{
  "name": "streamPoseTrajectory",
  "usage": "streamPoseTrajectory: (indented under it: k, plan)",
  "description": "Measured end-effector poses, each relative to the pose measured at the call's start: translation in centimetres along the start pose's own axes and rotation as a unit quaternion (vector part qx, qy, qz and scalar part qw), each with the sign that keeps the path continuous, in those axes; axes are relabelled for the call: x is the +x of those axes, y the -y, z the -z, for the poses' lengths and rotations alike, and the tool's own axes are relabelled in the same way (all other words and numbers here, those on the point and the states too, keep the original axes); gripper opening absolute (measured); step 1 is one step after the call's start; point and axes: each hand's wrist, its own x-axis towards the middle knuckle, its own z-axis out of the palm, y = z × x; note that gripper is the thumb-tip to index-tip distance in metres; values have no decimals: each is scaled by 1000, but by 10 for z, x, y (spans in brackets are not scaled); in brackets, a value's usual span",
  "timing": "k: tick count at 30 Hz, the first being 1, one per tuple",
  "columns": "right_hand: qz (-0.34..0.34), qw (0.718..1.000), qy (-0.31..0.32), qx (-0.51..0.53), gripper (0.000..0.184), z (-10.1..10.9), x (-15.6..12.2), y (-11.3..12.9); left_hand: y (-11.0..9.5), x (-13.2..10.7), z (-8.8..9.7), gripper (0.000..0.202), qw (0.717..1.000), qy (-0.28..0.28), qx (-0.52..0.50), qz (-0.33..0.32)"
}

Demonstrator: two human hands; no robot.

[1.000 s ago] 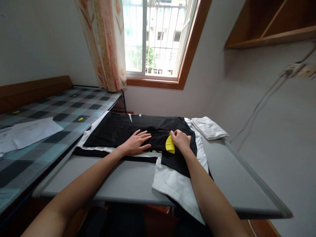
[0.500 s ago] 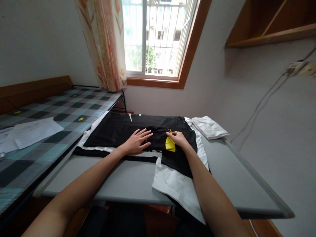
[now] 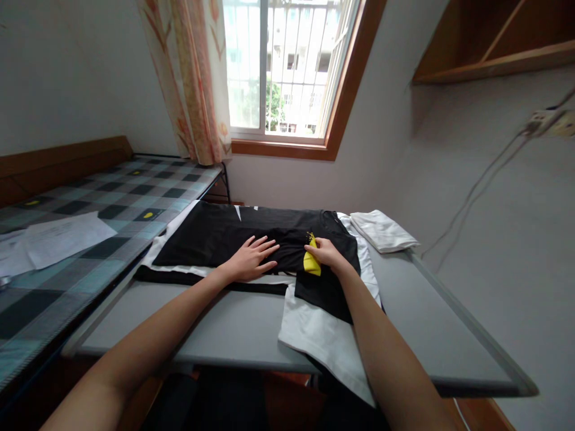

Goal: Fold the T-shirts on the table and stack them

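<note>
A black T-shirt (image 3: 215, 239) lies spread out on top of white and black garments, its neckline toward the right. My left hand (image 3: 251, 258) rests flat on the shirt with fingers spread. Between the thumb and fingers of my right hand (image 3: 327, 252), the shirt is pinched at a bright yellow patch (image 3: 311, 263) on its front. The shirt's near sleeve lies over a white sleeve (image 3: 323, 326) that hangs past the front edge of the grey table (image 3: 215, 326).
Folded white cloth (image 3: 384, 230) sits at the table's back right corner. To the left is a bed with a checked cover (image 3: 148, 191) and papers (image 3: 63, 239) on it. A curtained window (image 3: 291, 72) is ahead; a wooden shelf (image 3: 503, 69) and cables are on the right wall.
The yellow patch is bunched narrower and lifted slightly in my right fingers. My left hand stays flat in the same place.
</note>
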Motion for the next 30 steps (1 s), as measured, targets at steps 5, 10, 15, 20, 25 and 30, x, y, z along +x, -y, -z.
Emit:
streamPoseTrajectory:
  k: [5, 10, 15, 20, 25, 30]
  plan:
    - [-3, 999, -13, 42, 6, 2, 1, 2, 3, 2, 3, 52, 1000, 5, -5, 10]
    - [-13, 995, -65, 72, 5, 21, -1, 2, 10, 2, 14, 49, 997, -26, -11, 71]
    - [-52, 992, -64, 91, 4, 51, -4, -5, 23, 0, 11, 47, 993, -39, -51, 100]
    - [-52, 992, 9, 116, 7, 72, 2, 17, 42, 6, 10, 52, 953, -148, -148, 221]
    - [12, 997, 11, 74, 19, 54, 0, 87, 48, 8, 22, 71, 864, -162, -373, 296]
    - [129, 972, 180, 74, 42, 4, -9, 110, 39, 6, 24, 69, 736, -133, -566, 347]
